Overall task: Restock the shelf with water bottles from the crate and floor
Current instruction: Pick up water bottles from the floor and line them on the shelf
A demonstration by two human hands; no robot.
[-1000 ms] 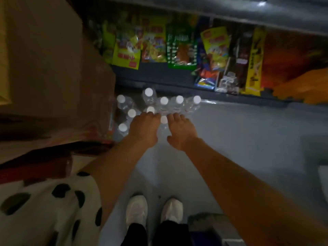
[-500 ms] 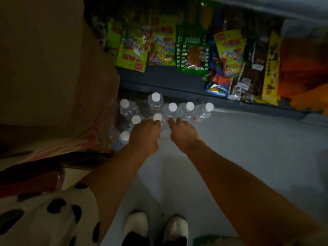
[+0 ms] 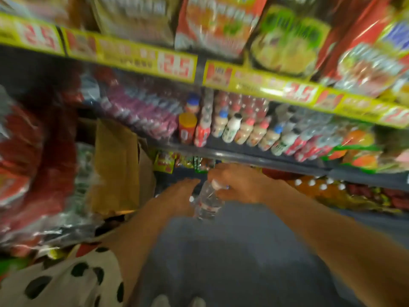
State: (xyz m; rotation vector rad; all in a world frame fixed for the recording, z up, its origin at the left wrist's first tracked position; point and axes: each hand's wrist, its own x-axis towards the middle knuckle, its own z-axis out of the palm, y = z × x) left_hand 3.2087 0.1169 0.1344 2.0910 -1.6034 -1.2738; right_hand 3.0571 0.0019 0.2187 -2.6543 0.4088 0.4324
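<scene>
From the head camera, blurred: the right hand [image 3: 238, 185] grips a clear water bottle [image 3: 208, 201] by its white-capped neck, in the air below the drinks shelf [image 3: 243, 157]. The left hand [image 3: 180, 196] touches the bottle's side; its finger state I cannot tell.

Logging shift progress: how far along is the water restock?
Done: cannot tell; the frame is blurred. In hand: the right hand grips a water bottle by its capped neck, above the floor; the left hand is beside it, apparently holding another. Left: shelving these on the drinks shelf.
</scene>
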